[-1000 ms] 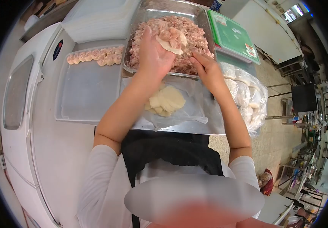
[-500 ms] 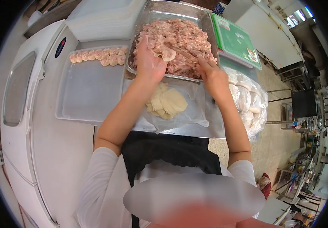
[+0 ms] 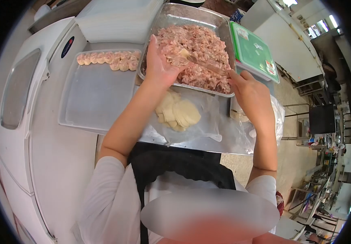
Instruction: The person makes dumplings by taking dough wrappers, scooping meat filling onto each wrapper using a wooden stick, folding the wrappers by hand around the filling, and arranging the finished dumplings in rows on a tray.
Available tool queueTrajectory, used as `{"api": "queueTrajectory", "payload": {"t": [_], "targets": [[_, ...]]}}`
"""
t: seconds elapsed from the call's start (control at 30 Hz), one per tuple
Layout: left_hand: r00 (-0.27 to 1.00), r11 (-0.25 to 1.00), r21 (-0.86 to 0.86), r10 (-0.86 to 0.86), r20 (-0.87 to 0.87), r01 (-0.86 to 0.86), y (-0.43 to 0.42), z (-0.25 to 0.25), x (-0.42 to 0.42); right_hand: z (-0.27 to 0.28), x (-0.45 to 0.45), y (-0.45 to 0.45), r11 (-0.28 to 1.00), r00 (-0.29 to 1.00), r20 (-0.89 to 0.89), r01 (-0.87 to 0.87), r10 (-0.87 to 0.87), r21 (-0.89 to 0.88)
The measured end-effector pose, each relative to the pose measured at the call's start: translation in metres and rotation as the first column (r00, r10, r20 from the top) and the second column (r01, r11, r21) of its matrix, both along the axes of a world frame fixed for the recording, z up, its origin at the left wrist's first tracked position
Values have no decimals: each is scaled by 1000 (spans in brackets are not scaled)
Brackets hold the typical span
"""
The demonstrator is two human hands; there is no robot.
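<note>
A dumpling wrapper (image 3: 178,62) with meat on it rests in my left hand (image 3: 160,69), whose fingers curl around it over the near left part of the metal pan (image 3: 191,10). Pinched in my right hand (image 3: 252,92) is a flat wooden spatula (image 3: 210,67), its tip touching the wrapper. Raw minced meat (image 3: 202,38) fills much of the pan below both hands. Closer to my body, a pile of round wrappers (image 3: 179,114) lies on a plastic sheet (image 3: 208,118). Filled dumplings (image 3: 108,59) sit in rows at the far edge of a plastic tray (image 3: 92,97) on the left.
Right of the pan is a green-lidded box (image 3: 252,51). A plastic bag (image 3: 279,116) with white rolls lies behind my right forearm. Stacked translucent trays (image 3: 118,20) stand at the back left. A white freezer (image 3: 53,93) is on the left.
My right hand has drawn back to the right and toward me with the spatula, leaving its tip at the wrapper. My left hand still holds the wrapper in nearly the same place.
</note>
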State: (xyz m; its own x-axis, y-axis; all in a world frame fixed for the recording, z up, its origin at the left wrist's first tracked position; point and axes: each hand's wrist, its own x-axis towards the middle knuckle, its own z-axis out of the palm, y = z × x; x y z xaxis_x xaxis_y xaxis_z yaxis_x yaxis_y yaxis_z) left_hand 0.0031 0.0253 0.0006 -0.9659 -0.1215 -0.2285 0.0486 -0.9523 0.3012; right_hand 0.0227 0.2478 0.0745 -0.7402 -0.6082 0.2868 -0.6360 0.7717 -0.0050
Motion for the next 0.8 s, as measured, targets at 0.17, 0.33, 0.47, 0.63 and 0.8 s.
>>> {"api": "queueTrajectory", "payload": {"t": [0.17,0.33,0.47,0.63,0.8], "targets": [[997,1000,4,-6,-76,6,2,8,1,-32,-13,-15,979,992,-24,-126,124,-159],[956,916,-394,-177,-235,73,-18,-24,-2,-20,-30,9,877,947,267,-28,176,-480],[923,463,-872,-241,-298,-161,-24,-11,9,-10,-17,12,893,808,575,160,127,-421],[904,-116,-951,-361,-227,-286,-35,-2,9,0,1,12,923,805,555,21,212,-384],[912,-188,-944,-363,-190,-271,-30,0,12,-42,-28,23,881,888,275,-241,369,-407]]}}
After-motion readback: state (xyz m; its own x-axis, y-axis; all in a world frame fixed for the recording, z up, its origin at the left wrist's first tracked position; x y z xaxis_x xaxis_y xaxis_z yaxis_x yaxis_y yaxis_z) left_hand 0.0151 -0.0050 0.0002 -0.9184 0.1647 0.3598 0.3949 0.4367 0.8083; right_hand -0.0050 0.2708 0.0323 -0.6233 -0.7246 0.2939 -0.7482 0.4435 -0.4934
